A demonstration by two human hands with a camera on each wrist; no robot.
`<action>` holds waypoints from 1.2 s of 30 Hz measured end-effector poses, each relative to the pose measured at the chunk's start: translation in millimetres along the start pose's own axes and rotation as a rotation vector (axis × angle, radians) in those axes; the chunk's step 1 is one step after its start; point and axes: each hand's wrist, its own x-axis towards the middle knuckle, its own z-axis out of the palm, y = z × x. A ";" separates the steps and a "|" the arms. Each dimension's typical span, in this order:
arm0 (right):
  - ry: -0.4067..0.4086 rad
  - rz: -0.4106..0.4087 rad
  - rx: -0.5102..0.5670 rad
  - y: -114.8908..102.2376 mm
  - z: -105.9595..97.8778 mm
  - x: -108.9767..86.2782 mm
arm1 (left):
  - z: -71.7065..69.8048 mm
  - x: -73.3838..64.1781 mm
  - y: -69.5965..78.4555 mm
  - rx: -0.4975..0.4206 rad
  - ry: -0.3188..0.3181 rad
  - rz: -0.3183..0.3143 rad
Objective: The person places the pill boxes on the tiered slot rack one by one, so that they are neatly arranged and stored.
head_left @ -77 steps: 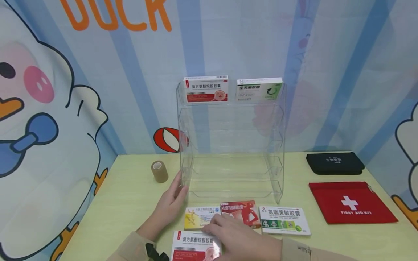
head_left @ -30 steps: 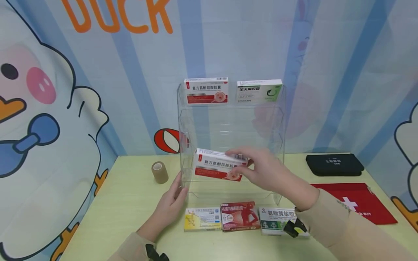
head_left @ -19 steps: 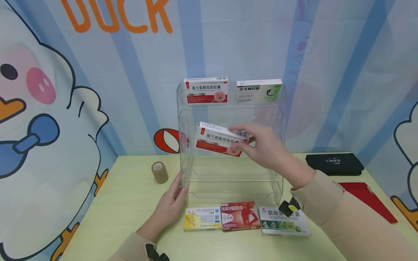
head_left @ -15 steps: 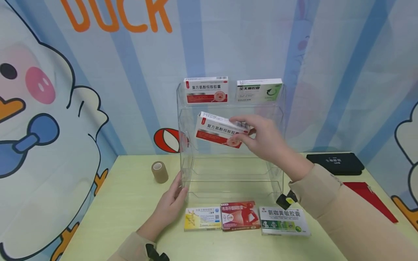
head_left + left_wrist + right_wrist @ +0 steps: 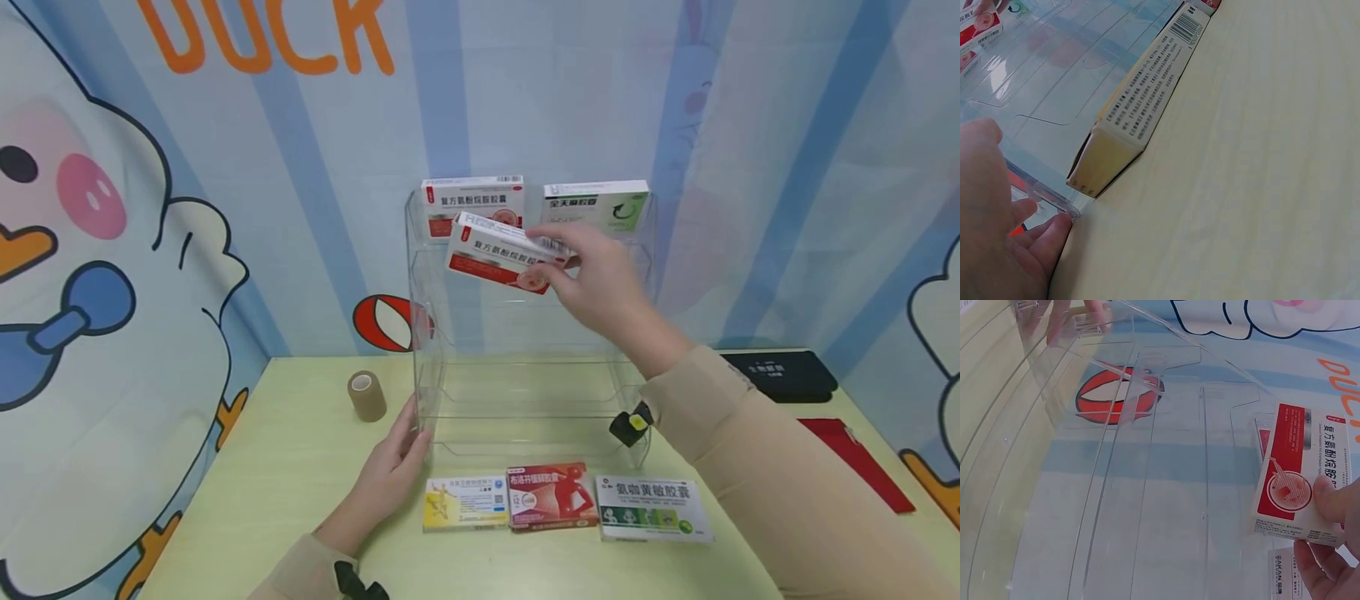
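My right hand (image 5: 600,279) pinches a red-and-white medicine box (image 5: 491,256) by its right end, thumb on the front face. The box tilts, right end lower, in front of the clear tiered display rack (image 5: 525,417). It overlaps a matching medicine box (image 5: 474,198) on the rack's top tier at left. A green-and-white medicine box (image 5: 596,204) stands on that tier at right. My left hand (image 5: 384,468) holds the rack's lower left side; in the left wrist view its fingers (image 5: 1050,244) are at the rack's bottom corner.
In front of the rack lie a yellow-and-white box (image 5: 465,502), a red box (image 5: 552,497) and a white-and-green box (image 5: 654,510). A brown tape roll (image 5: 367,396) stands left. A black case (image 5: 783,375) and red pouch (image 5: 862,467), partly behind my right sleeve, lie right.
My right hand has picked the red-and-white medicine box off the table and raised it past the lower tiers to just below the top one. The left hand has stayed at the rack.
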 end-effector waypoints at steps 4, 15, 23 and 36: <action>-0.012 0.013 -0.018 -0.7 7.1 6.5 | -0.5 -0.3 1.2 -0.003 -0.007 0.000; -0.004 0.043 -0.061 -6.2 16.7 15.4 | 0.0 0.9 -2.2 -0.008 -0.008 0.027; -0.007 0.057 -0.038 -9.1 21.9 19.4 | -0.3 0.2 -1.5 -0.003 -0.013 0.018; -0.078 0.108 -0.013 -8.4 34.7 20.0 | 0.0 -0.1 -4.7 -0.008 -0.006 0.032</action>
